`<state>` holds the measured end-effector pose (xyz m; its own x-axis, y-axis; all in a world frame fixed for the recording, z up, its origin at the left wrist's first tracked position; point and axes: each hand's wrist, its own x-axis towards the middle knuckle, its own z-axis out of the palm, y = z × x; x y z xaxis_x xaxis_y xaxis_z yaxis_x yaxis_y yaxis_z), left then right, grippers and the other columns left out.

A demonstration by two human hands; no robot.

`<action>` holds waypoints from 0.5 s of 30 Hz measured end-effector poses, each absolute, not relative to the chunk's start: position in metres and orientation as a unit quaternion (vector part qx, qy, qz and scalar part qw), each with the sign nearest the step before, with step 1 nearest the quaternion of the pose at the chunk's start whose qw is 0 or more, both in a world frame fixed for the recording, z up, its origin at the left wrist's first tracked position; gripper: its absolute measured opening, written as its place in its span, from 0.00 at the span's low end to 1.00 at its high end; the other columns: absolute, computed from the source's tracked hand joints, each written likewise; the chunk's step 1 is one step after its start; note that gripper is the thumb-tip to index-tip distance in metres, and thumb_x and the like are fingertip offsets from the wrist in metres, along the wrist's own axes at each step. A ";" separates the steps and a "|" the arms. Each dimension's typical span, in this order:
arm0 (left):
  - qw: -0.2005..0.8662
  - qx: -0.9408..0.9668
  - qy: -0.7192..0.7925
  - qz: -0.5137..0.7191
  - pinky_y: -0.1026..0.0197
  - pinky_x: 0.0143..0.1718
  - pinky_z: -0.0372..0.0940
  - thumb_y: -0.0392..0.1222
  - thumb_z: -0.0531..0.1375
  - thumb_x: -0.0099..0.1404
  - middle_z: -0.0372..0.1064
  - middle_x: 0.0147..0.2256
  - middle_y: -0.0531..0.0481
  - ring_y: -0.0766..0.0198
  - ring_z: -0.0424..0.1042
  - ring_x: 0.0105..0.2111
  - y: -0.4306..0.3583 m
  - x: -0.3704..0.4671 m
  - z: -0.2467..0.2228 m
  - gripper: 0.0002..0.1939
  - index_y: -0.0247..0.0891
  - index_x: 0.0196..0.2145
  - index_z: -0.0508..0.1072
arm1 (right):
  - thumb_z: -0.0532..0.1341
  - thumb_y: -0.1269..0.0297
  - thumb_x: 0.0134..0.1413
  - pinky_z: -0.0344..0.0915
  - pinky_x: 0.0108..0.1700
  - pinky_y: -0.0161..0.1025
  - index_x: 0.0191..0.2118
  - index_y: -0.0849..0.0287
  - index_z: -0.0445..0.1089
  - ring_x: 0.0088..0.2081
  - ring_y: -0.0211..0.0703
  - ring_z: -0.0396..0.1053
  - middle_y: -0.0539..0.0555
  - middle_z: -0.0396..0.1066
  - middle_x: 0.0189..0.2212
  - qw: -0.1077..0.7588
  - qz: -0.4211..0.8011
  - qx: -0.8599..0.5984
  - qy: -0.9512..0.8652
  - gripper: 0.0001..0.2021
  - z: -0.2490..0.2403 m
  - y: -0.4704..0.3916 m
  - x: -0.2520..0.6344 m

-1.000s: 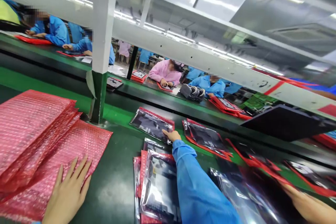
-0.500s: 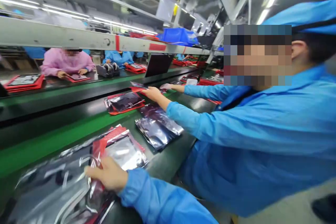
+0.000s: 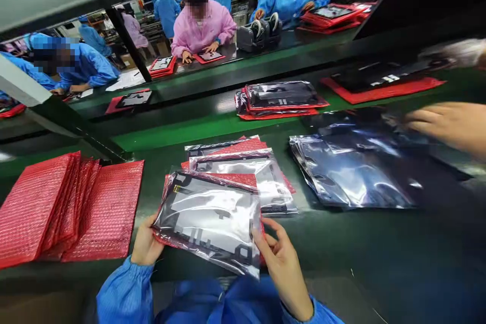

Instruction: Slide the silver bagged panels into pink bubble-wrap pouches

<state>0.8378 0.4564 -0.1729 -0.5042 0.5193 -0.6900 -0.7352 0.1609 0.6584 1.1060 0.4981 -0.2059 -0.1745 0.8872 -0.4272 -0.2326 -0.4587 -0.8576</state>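
Observation:
A flat dark-framed panel in a clear plastic bag [image 3: 212, 217], with red bubble wrap showing beneath it, is held tilted above the near edge of the dark bench. My left hand [image 3: 147, 243] grips its left edge, fingers hidden underneath. At its right edge my right hand [image 3: 279, 253] holds on, thumb on top and fingers curled below. Just behind lie more bagged panels [image 3: 261, 167] with red wrap between them. To the left is a pile of red bubble-wrap pouches [image 3: 102, 212].
A stack of shiny dark bags [image 3: 353, 172] lies right, beside another person's blurred hand [image 3: 451, 124]. Bagged panels on red pouches [image 3: 281, 96] sit on the green strip [image 3: 170, 134]. A slanted post [image 3: 83, 131] stands left. People work across the bench.
The view has swung left and down from the co-worker in blue to the bench. Both my hands now show on the bagged panel; only one showed before.

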 end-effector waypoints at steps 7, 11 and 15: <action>0.494 0.039 0.624 0.604 0.62 0.36 0.71 0.34 0.65 0.54 0.77 0.29 0.45 0.59 0.76 0.30 0.446 0.836 -0.169 0.05 0.30 0.30 0.77 | 0.71 0.36 0.27 0.56 0.21 0.34 0.44 0.60 0.59 0.18 0.40 0.61 0.48 0.66 0.16 0.334 0.721 -0.528 -0.300 0.42 -0.200 0.504 1.110; 0.496 0.127 0.676 0.531 0.63 0.31 0.69 0.49 0.72 0.44 0.75 0.25 0.46 0.63 0.73 0.25 0.445 0.821 -0.168 0.18 0.32 0.26 0.75 | 0.58 0.31 0.45 0.45 0.19 0.33 0.17 0.57 0.55 0.16 0.32 0.47 0.45 0.49 0.12 0.337 0.564 -0.556 -0.509 0.31 -0.203 0.510 1.117; 0.422 0.219 0.733 0.487 0.63 0.25 0.63 0.60 0.69 0.41 0.69 0.19 0.50 0.66 0.66 0.20 0.456 0.814 -0.181 0.24 0.35 0.21 0.70 | 0.52 0.44 0.62 0.60 0.29 0.33 0.22 0.60 0.70 0.24 0.37 0.67 0.51 0.69 0.23 0.425 0.287 -0.525 -0.679 0.27 -0.194 0.512 1.134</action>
<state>0.8140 0.4560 -0.1811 -0.5483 0.7321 -0.4043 -0.0901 0.4289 0.8989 1.1342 0.5124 -0.1938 -0.0866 0.9574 0.2754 0.4684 0.2831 -0.8369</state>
